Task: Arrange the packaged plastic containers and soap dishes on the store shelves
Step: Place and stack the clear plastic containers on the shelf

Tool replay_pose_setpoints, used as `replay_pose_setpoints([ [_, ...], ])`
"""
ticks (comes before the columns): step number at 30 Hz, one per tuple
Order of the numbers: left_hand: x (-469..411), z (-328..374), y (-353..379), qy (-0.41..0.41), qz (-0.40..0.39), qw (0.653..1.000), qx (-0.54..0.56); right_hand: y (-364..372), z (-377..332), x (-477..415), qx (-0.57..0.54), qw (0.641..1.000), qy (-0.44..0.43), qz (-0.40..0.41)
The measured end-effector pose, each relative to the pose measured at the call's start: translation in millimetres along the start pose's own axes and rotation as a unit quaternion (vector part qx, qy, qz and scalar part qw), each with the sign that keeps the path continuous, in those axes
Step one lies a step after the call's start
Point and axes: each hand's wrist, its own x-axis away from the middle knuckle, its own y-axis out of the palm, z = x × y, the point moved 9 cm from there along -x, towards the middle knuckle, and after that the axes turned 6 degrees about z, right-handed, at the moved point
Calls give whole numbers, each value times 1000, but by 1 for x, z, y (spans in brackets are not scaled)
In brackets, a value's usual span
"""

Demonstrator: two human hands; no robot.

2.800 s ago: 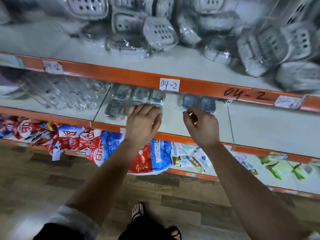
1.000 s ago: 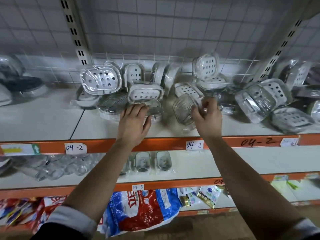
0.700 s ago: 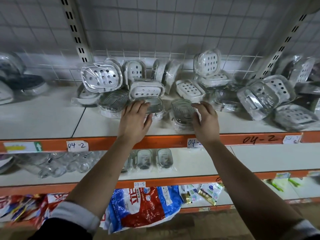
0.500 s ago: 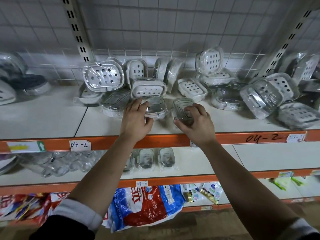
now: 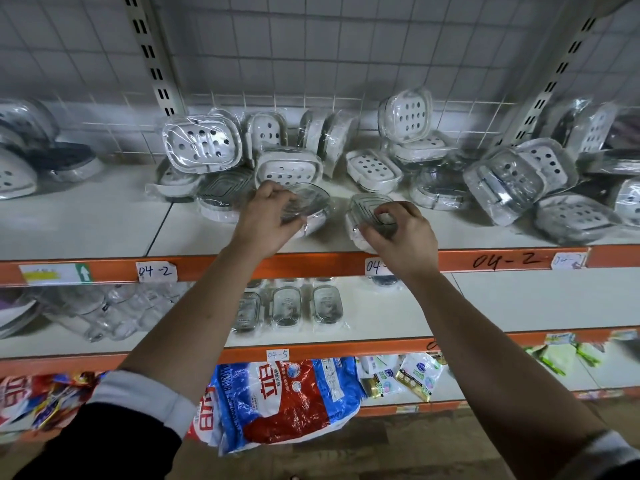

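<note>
L hand (image 5: 266, 221) grips wrapped clear-lid white soap dish (image 5: 311, 202), near edge of white orange-edged upper shelf (image 5: 104, 220) | R hand (image 5: 403, 237) pinches twin dish (image 5: 363, 207) just right | tip: set both flat, lids up, side-by-side, don't crush wrap

Both hands have come up from the middle shelf (image 5: 519, 299), where they worked among the small containers (image 5: 286, 306) 2.8 s ago, to the upper shelf (image 5: 104, 220). The clear-lidded soap dish (image 5: 367, 206) that the right hand (image 5: 401, 237) held tipped up on edge a second ago now lies flat near the shelf's front edge, with that hand's fingers curled over its lid. The left hand (image 5: 266, 220), flat with straight fingers half a second ago, now pinches the near rim of the neighbouring dish (image 5: 308, 202).
</note>
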Motion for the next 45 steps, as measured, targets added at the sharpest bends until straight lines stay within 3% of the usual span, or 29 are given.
replay_pose_setpoints([
  [5,35,26,-16,2,92,995,-49,-21,4,26,-12,999,-32,-14],
  [14,134,60,-21,8,101,989,-112,-49,12,100,-21,995,-93,-14],
  [23,234,49,-21,-9,99,990,-100,-16,27,181,-55,993,-61,-90],
  [33,253,-57,59,-63,-5,990,-127,100,44,207,-52,983,-43,-172],
  [41,214,-184,108,-162,37,983,-81,207,47,200,-55,984,-36,-167],
  [45,170,-229,128,-162,67,981,-77,240,48,189,-54,990,-22,-132],
])
